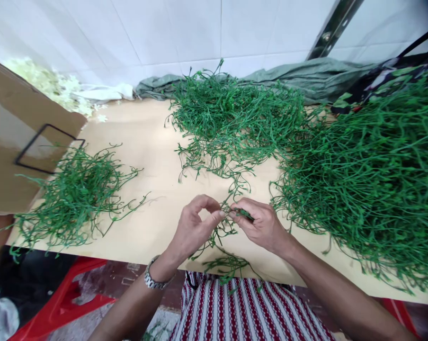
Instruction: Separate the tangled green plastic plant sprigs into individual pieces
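Fingers (217,215) of both your hands pinch one green sprig (225,227) above the counter's (153,166) near edge (left hand (192,229), right hand (262,225)); its stem trails toward your lap.

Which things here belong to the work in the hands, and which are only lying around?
In use:
- left hand and right hand, both pinching one green sprig
- big pile of green stems
- middle pile
- small pile on the left

Lying about:
- cardboard box
- white flower bits
- grey-green cloth
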Motion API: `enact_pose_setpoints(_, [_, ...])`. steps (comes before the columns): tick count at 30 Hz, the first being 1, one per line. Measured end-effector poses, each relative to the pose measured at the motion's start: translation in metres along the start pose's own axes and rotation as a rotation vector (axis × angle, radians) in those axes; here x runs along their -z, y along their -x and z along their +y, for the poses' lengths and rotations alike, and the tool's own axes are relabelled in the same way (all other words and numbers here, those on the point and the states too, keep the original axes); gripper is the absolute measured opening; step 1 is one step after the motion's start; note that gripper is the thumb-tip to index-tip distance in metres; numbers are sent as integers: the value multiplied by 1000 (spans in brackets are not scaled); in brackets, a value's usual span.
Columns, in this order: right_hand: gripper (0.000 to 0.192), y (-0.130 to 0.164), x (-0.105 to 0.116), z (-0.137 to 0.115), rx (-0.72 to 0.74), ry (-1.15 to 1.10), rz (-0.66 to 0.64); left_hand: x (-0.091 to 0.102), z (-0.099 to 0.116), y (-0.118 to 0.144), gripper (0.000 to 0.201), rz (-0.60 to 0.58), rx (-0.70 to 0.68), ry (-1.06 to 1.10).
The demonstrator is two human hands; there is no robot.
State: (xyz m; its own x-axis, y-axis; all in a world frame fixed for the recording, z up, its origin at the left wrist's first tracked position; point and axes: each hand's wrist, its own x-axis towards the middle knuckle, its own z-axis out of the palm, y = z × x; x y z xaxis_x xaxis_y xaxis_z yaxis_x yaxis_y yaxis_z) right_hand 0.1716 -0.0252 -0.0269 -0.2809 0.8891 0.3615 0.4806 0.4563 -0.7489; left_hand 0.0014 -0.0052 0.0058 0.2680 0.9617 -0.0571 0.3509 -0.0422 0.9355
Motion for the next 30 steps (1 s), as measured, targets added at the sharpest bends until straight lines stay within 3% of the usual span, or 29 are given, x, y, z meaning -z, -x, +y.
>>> enact_pose_setpoints(6, [12,5,-4,0,-16,8,21,-10,-5,7,10,-12,31,38])
enact_pose_setpoints(10, [26,2,0,3,23,-72,-78,-11,-10,6,4,-69,59,165])
enact_pose_setpoints(15, [13,-2,1,5,67,-116,-63,-9,-9,4,6,-128,99,281])
enact_pose_setpoints(19, [10,-2,3,7,74,-88,-74,-8,-4,2,7,-160,100,190])
enact_pose_setpoints(25, [14,-5,14,10,172,131,-168,-5,1,1,12,-243,32,-95])
enact_pose_setpoints(30, [20,-3,10,10,183,136,-191,-7,-1,-1,13,-281,76,153])
